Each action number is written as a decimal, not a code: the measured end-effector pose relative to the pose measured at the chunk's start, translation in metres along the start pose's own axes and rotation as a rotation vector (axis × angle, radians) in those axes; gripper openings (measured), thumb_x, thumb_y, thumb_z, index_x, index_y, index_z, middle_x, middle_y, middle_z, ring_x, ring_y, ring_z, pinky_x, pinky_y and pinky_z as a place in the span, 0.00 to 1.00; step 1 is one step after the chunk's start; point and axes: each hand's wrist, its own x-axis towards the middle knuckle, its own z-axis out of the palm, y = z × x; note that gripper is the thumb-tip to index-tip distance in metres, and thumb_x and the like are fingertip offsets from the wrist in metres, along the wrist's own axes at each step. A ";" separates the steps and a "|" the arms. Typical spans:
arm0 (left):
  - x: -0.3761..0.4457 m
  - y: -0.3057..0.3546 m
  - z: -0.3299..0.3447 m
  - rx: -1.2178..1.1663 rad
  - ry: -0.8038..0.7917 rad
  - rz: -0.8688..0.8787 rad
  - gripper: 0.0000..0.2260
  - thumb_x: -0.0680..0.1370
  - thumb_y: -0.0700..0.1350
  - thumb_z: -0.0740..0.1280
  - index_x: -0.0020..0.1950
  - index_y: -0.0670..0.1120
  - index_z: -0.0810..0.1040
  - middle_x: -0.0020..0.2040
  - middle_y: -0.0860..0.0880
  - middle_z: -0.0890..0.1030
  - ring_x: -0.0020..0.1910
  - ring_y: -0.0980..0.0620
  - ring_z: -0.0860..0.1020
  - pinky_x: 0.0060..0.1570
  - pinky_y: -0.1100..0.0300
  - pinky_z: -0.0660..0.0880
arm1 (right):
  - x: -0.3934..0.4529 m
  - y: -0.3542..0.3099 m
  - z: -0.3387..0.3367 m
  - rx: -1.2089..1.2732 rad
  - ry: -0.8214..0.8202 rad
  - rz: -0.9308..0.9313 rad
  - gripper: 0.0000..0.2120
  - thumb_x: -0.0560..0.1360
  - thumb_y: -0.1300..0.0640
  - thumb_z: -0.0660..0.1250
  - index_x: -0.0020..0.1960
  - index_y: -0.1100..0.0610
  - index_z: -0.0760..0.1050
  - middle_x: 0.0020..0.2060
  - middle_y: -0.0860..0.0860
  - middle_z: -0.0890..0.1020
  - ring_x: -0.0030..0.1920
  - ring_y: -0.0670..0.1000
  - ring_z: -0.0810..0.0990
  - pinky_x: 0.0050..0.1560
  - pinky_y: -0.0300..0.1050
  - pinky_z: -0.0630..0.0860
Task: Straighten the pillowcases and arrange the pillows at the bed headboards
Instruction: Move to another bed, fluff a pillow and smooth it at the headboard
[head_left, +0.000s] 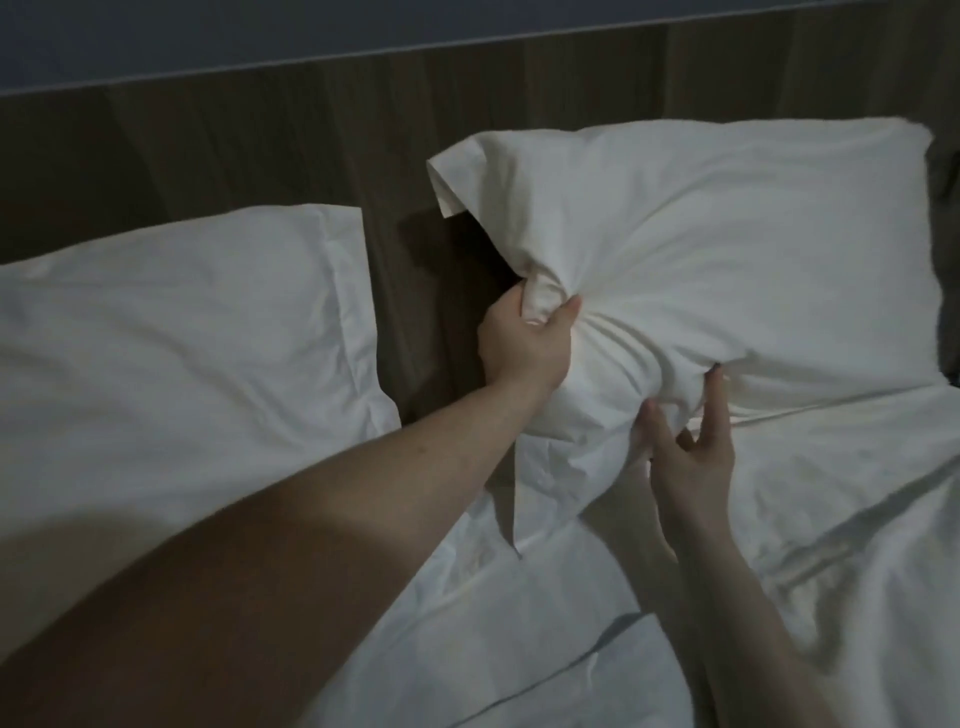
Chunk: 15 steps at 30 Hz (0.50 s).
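The left hand (524, 345) grips a bunched fold of the right pillow (727, 249) at its left edge, thumb on the near side and fingers wrapped behind the cloth. The right hand (691, 447) pinches the pillowcase (571, 457) at the pillow's near-left corner, thumb and fingers closed on the cloth while one finger stretches along the lower edge. Creases fan out from both grips. A loose flap of pillowcase hangs from that corner onto the sheet (779, 519), ending in a point. The pillow leans against the headboard (311, 130), its upper-left corner folded over; its filling sits toward the right, leaving the left end slack. Just left of the left hand is a dark open gap showing bare headboard. Beyond the gap, the left pillow (171, 322) lies flat, its flanged edge bordering the gap. The sheet in front is rumpled.
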 end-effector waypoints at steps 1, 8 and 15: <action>-0.003 -0.001 -0.008 -0.023 0.034 0.012 0.08 0.75 0.48 0.78 0.43 0.48 0.81 0.40 0.52 0.84 0.41 0.53 0.82 0.42 0.63 0.75 | -0.004 -0.004 0.004 0.001 -0.037 -0.002 0.36 0.78 0.59 0.73 0.78 0.35 0.63 0.76 0.43 0.73 0.68 0.50 0.80 0.66 0.50 0.79; 0.005 -0.049 -0.063 0.237 -0.087 -0.287 0.13 0.75 0.51 0.76 0.53 0.46 0.80 0.49 0.50 0.84 0.52 0.46 0.83 0.46 0.58 0.76 | -0.023 0.006 0.018 -0.117 -0.187 0.179 0.34 0.74 0.53 0.76 0.77 0.46 0.69 0.73 0.47 0.76 0.68 0.42 0.78 0.71 0.52 0.76; 0.045 0.046 -0.048 0.648 -0.013 0.689 0.20 0.70 0.54 0.73 0.57 0.49 0.73 0.60 0.50 0.74 0.57 0.50 0.72 0.57 0.57 0.69 | -0.021 -0.002 0.021 -0.142 0.058 0.082 0.43 0.72 0.48 0.75 0.81 0.54 0.60 0.76 0.49 0.66 0.78 0.50 0.65 0.79 0.57 0.65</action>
